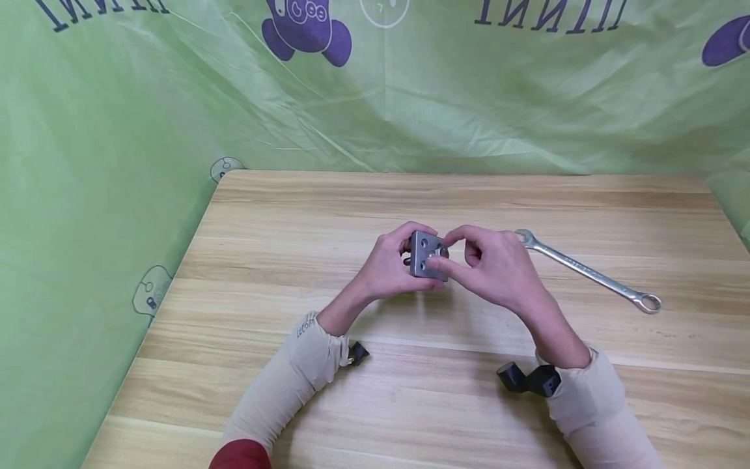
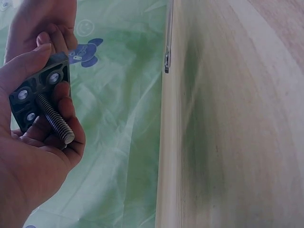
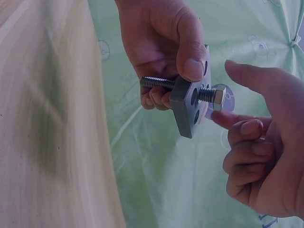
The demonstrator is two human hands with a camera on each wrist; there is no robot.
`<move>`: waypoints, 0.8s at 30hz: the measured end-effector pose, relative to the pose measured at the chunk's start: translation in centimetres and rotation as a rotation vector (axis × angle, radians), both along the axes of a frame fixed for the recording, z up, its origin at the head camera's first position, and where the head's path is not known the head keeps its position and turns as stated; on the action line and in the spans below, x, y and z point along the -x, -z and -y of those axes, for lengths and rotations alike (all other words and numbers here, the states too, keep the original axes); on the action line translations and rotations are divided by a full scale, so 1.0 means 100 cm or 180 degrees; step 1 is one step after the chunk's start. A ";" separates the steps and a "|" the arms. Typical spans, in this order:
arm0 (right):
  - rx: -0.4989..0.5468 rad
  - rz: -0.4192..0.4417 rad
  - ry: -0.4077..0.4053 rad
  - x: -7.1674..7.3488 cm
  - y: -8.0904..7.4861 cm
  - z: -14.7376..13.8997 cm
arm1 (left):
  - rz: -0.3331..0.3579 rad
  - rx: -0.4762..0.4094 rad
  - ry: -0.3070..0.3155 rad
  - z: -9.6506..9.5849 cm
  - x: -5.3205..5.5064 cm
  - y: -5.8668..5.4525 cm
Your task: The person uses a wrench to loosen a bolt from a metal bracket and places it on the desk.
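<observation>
My left hand (image 1: pixel 387 264) grips a small square plate (image 1: pixel 417 255) by its edges, above the table. One face is grey with several holes. The other (image 2: pixel 40 88) looks dark and ribbed. A hex bolt (image 3: pixel 219 97) passes through the plate; its threaded end juts out behind, near the left fingers, and its head stands off the grey face. At that head is my right hand (image 1: pixel 506 270), thumb and forefinger spread on either side, the other fingers curled. In the right wrist view the thumb is apart from the bolt; whether the forefinger touches it I cannot tell.
A combination wrench (image 1: pixel 586 268) lies on the wooden table (image 1: pixel 293 215), right of the right hand. Green printed cloth (image 1: pixel 410 111) hangs behind and to the left of the table. Black devices (image 1: pixel 527 379) are strapped at both wrists.
</observation>
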State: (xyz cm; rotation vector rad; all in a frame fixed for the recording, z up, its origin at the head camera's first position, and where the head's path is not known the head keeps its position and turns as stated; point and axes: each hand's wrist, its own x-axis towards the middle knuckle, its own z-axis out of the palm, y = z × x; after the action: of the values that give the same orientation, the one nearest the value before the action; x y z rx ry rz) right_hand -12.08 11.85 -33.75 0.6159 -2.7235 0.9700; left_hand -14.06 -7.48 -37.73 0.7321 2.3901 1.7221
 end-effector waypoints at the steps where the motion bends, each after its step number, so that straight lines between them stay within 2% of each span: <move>1: -0.0038 0.0000 0.0028 0.000 0.000 0.000 | 0.0001 0.0007 -0.0001 0.000 0.000 0.000; 9: -0.0061 0.0023 -0.0007 0.000 0.000 0.001 | -0.0002 0.0027 0.0013 -0.001 0.001 0.001; 14: 0.0063 0.0062 -0.0144 0.000 0.000 0.001 | -0.0018 0.0019 0.0014 0.000 0.001 0.001; 24: 0.0204 -0.0040 -0.0399 -0.001 0.000 0.000 | -0.0046 0.0032 0.0001 0.000 0.000 0.000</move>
State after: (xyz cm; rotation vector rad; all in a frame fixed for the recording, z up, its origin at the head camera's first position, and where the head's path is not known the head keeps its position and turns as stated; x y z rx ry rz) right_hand -12.02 11.84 -33.75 0.7862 -2.6583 1.0733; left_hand -14.10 -7.51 -37.75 0.7460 2.4059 1.7093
